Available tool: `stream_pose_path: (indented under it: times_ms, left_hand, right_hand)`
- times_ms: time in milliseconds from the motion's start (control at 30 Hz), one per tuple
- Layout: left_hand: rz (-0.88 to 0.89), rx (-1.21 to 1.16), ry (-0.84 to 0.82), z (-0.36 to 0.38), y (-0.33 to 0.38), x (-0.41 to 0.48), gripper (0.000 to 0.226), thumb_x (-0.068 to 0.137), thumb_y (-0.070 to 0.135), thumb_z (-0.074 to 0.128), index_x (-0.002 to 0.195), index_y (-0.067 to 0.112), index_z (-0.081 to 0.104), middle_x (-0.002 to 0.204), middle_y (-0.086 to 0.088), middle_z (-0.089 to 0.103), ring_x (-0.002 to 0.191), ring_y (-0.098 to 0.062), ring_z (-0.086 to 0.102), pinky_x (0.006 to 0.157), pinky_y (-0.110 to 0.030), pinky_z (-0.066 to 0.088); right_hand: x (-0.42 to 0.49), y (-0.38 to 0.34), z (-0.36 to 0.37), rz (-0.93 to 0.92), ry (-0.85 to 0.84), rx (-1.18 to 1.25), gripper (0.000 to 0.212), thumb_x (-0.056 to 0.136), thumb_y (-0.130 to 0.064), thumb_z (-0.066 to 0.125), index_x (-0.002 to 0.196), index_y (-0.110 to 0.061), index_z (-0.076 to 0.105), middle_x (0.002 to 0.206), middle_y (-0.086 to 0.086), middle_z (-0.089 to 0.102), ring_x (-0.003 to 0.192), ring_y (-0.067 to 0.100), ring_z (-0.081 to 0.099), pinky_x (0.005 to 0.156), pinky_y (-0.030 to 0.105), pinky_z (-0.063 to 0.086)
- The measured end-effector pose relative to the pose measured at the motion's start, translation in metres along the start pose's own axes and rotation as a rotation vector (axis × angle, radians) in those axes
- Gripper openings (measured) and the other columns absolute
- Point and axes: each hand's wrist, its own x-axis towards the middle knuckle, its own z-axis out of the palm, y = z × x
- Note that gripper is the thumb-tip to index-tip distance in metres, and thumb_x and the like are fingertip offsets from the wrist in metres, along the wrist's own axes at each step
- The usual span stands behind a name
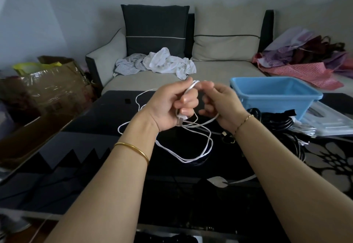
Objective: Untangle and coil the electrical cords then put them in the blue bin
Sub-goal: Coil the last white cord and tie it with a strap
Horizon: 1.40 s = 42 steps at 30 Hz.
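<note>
A thin white cord (193,157) hangs in loose loops over the black glass table (114,120). My left hand (172,107) grips a bundle of its strands, with the white plug end sticking out below the fist. My right hand (219,105), just to the right, pinches a strand of the same cord between curled fingers. A tangle of black cords (275,123) lies on the table to the right, in front of the blue bin (275,95). The bin stands at the table's far right and looks empty.
A grey sofa (219,70) with crumpled white cloths (168,63) stands behind the table. A cardboard box (51,89) sits at the left. Pink and purple bags (309,61) lie at the right. Clear plastic sheets (328,124) rest beside the bin.
</note>
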Motion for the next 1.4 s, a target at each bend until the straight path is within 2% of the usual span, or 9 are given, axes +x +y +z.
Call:
stream_pose_path:
  times_ms: [167, 367, 467, 567, 700, 800, 1000, 1200, 1400]
  left_hand:
    - [0.115, -0.408, 0.111, 0.001, -0.001, 0.007, 0.035, 0.101, 0.017, 0.03, 0.121, -0.005, 0.048, 0.053, 0.005, 0.053, 0.037, -0.002, 0.038, 0.042, -0.01, 0.037]
    - [0.346, -0.425, 0.441, -0.024, 0.0, 0.011, 0.016, 0.102, 0.01, 0.037, 0.105, 0.002, 0.05, 0.077, -0.008, 0.071, 0.051, -0.006, 0.054, 0.069, -0.033, 0.058]
    - [0.36, -0.231, 0.645, -0.034, -0.005, 0.013, 0.018, 0.104, 0.01, 0.032, 0.115, 0.008, 0.046, 0.078, -0.01, 0.069, 0.056, -0.009, 0.057, 0.081, -0.043, 0.053]
    - [0.347, 0.125, 0.756, -0.037, -0.015, 0.012, 0.035, 0.103, 0.008, 0.032, 0.138, 0.008, 0.037, 0.079, -0.007, 0.069, 0.064, -0.011, 0.058, 0.085, -0.039, 0.053]
    - [0.288, 0.784, 0.663, -0.027, -0.017, 0.006, 0.045, 0.096, 0.008, 0.035, 0.142, 0.009, 0.039, 0.083, 0.001, 0.071, 0.066, -0.004, 0.06, 0.068, -0.027, 0.05]
    - [0.189, 0.92, 0.488, -0.019, -0.016, 0.002, 0.035, 0.1, 0.013, 0.035, 0.131, 0.005, 0.05, 0.074, 0.0, 0.07, 0.064, -0.009, 0.061, 0.062, -0.026, 0.049]
    - [0.037, 0.571, 0.286, -0.005, -0.012, 0.002, 0.038, 0.104, 0.023, 0.029, 0.112, 0.0, 0.059, 0.047, 0.0, 0.052, 0.038, -0.008, 0.033, 0.04, -0.02, 0.034]
    - [0.051, -0.036, 0.002, -0.003, -0.002, 0.002, 0.042, 0.1, 0.024, 0.026, 0.113, -0.003, 0.055, 0.047, 0.005, 0.039, 0.04, -0.003, 0.03, 0.037, -0.013, 0.026]
    - [0.346, -0.373, 0.421, -0.016, 0.009, 0.009, 0.03, 0.1, 0.016, 0.036, 0.116, -0.003, 0.053, 0.059, 0.002, 0.051, 0.041, -0.006, 0.037, 0.044, -0.017, 0.041]
  right_hand:
    - [-0.013, 0.021, 0.012, 0.216, -0.172, 0.016, 0.028, 0.101, -0.03, 0.04, 0.081, -0.017, 0.054, 0.058, 0.005, 0.041, 0.031, 0.006, 0.027, 0.033, 0.017, 0.034]
    - [-0.027, 0.018, 0.014, 0.277, -0.59, -0.722, 0.023, 0.099, -0.009, 0.04, 0.113, -0.01, 0.057, 0.061, 0.009, 0.054, 0.033, 0.013, 0.048, 0.059, 0.042, 0.055]
    - [-0.033, -0.001, 0.01, 0.31, -0.667, -0.838, 0.022, 0.098, -0.017, 0.045, 0.11, -0.005, 0.059, 0.064, 0.011, 0.06, 0.036, 0.015, 0.051, 0.071, 0.047, 0.054]
    - [-0.035, -0.025, 0.01, 0.198, -0.665, -0.924, 0.018, 0.094, -0.015, 0.051, 0.099, -0.001, 0.062, 0.062, 0.009, 0.062, 0.039, 0.016, 0.054, 0.052, 0.027, 0.051]
    - [-0.031, -0.048, 0.007, 0.023, -0.479, -0.856, 0.015, 0.088, -0.012, 0.06, 0.08, 0.001, 0.063, 0.05, 0.003, 0.055, 0.036, 0.013, 0.051, 0.043, 0.02, 0.046]
    - [-0.023, -0.055, -0.005, -0.117, -0.254, -0.762, 0.017, 0.085, -0.011, 0.065, 0.069, -0.008, 0.063, 0.048, 0.001, 0.048, 0.037, 0.007, 0.048, 0.041, 0.016, 0.045]
    - [-0.009, -0.035, -0.014, -0.248, 0.022, -0.606, 0.018, 0.084, -0.017, 0.068, 0.067, -0.022, 0.064, 0.048, -0.012, 0.048, 0.038, 0.002, 0.038, 0.039, 0.017, 0.035]
    - [-0.007, -0.003, -0.005, -0.089, -0.004, -0.345, 0.022, 0.095, -0.023, 0.054, 0.076, -0.023, 0.065, 0.055, -0.001, 0.044, 0.041, 0.005, 0.034, 0.038, 0.019, 0.033]
    - [-0.022, 0.018, 0.023, 0.118, -0.354, -0.436, 0.024, 0.099, -0.02, 0.043, 0.096, -0.014, 0.066, 0.056, 0.003, 0.049, 0.035, 0.009, 0.044, 0.044, 0.023, 0.044]
